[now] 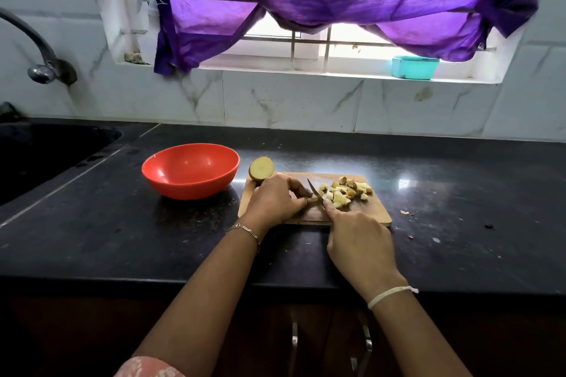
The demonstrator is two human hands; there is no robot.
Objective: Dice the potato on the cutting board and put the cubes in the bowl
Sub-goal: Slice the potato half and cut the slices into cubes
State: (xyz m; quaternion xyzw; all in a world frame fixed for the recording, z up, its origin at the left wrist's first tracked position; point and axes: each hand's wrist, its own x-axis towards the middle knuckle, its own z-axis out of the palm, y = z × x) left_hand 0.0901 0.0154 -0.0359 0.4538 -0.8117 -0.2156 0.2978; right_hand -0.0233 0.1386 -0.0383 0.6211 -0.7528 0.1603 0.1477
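A black counter (122, 239) below a window (346, 40) is seen, with the board (367, 211) laid near its front edge. A red bowl (190, 171), with no cubes in it yet, is set just left of the board. An uncut half (261, 169) is stood at the board's far-left corner, and cubes (346, 191) are heaped on its right part. At the board's middle a small piece (312, 199) is pinned under the curled left hand (275, 202), while the knife (315, 190) is gripped by the right hand (358, 242), its blade just right of the piece. The piece is judged firm but wet-faced and apt to slip, so it is best held low, with the fingertips tucked back.
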